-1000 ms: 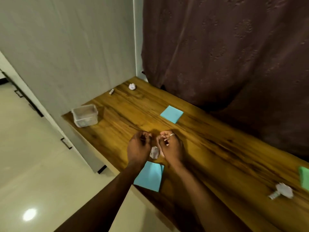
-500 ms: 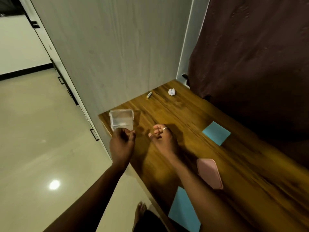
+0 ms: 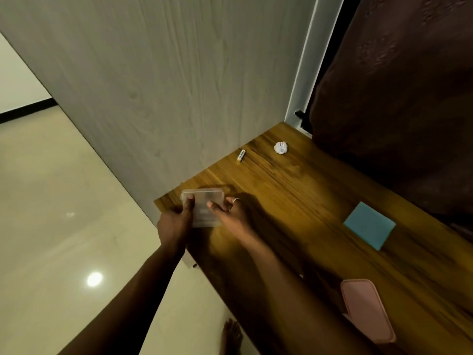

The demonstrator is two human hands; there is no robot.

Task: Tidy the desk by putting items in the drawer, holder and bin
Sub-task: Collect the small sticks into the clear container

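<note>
A clear plastic container (image 3: pixel 204 212) stands at the near left corner of the wooden desk (image 3: pixel 294 201). My left hand (image 3: pixel 175 224) grips its near left side, thumb over the rim. My right hand (image 3: pixel 230 212), wearing a ring, reaches over the container's right edge with fingers loosely apart; nothing shows in them. A crumpled white paper ball (image 3: pixel 280 147) and a small battery (image 3: pixel 240 156) lie at the far corner by the wall. A blue sticky-note pad (image 3: pixel 368 225) lies to the right, and a pink flat case (image 3: pixel 366 308) sits near the front edge.
A grey wood-grain panel (image 3: pixel 166 85) borders the desk on the left and a dark brown curtain (image 3: pixel 396 98) hangs behind it. Glossy floor (image 3: pixel 64 226) lies to the left below the desk edge. A bare foot (image 3: pixel 231 334) shows below.
The view swung left from the desk's middle toward its corner. Both hands travelled from beside a blue pad to the clear container, and the left hand now holds it.
</note>
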